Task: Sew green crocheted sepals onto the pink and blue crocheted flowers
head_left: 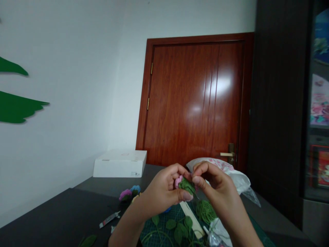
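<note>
Over the table, my left hand (pixel 171 187) grips a small crocheted flower (pixel 187 185) with a pink edge and a green underside, thumb below and fingers behind it. My right hand (pixel 209 181) is closed at the flower's right side, thumb and forefinger pinched together. What sits in that pinch is too small to make out. A thin line hangs just below the flower. Beneath the hands lie a ball of green yarn (pixel 206 212), green crocheted leaves (pixel 180 229) and a pale flat strip (pixel 192 219) on a green cutting mat (pixel 150 228).
Left of the hands are a purple crocheted flower (pixel 125 195), a blue one (pixel 135 188) and a small tube (pixel 109 219). At the back stand a white box (pixel 120 164) and a white plastic bag (pixel 238 180). Clear plastic packaging (pixel 218 236) lies near the right forearm.
</note>
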Available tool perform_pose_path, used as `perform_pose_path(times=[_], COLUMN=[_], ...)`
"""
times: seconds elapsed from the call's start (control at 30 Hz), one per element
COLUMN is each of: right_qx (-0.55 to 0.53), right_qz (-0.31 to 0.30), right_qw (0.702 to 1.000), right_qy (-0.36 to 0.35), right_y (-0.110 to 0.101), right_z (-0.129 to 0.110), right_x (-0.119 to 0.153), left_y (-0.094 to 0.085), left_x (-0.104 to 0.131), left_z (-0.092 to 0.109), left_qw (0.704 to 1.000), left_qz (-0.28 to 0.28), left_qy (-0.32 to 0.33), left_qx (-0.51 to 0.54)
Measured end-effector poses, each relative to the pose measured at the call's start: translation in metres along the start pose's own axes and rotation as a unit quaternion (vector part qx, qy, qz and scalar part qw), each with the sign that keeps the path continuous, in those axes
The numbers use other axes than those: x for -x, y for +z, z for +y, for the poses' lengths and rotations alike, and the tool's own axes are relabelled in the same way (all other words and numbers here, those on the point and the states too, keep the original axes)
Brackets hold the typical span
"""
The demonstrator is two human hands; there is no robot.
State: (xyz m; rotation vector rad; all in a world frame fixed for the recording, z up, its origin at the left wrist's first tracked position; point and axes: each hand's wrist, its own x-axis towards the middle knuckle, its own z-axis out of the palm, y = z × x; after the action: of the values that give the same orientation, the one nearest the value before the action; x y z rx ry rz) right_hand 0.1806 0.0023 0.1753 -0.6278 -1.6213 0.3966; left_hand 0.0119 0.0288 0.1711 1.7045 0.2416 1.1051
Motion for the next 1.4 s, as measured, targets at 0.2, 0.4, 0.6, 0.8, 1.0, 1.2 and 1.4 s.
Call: perform_pose_path(times=[0.2, 0.4, 0.6, 0.8, 1.0, 1.2, 1.4], right_qx=[-0.037, 0.012, -0.132, -0.168, -0.224, -0.27, -0.281], right_qz=[-0.017, -0.029, 0.029, 0.033, 0.091, 0.129, 0.121], right_qw=[0.998, 0.999, 0.988, 0.982, 0.966, 0.949, 0.949], right_qy=[0.047, 0.031, 0.071, 0.078, 0.089, 0.098, 0.08], right_y=[-0.003, -0.004, 0.007, 0.008, 0.007, 0.005, 0.003], right_z=[-0.004, -0.005, -0.002, -0.005, -0.003, 0.001, 0.0], right_x=[0.001, 0.0, -0.001, 0.0, 0.0, -0.002, -0.003], left_y=[0.003, -0.001, 0.0, 0.001, -0.006, -0.01, -0.01], left_x=[-0.002, -0.002, 0.0, 0.003, 0.003, 0.001, 0.002], left_z=[-0.003, -0.004, 0.003, 0.005, 0.006, 0.003, 0.008], left_qw=[0.999, 0.999, 0.997, 0.997, 0.996, 0.991, 0.994], left_qz=[-0.011, -0.015, -0.042, -0.042, -0.062, -0.109, -0.07], left_qy=[-0.025, -0.033, -0.059, -0.064, -0.065, -0.08, -0.082], left_qx=[0.029, 0.017, 0.019, 0.008, -0.002, -0.01, -0.011])
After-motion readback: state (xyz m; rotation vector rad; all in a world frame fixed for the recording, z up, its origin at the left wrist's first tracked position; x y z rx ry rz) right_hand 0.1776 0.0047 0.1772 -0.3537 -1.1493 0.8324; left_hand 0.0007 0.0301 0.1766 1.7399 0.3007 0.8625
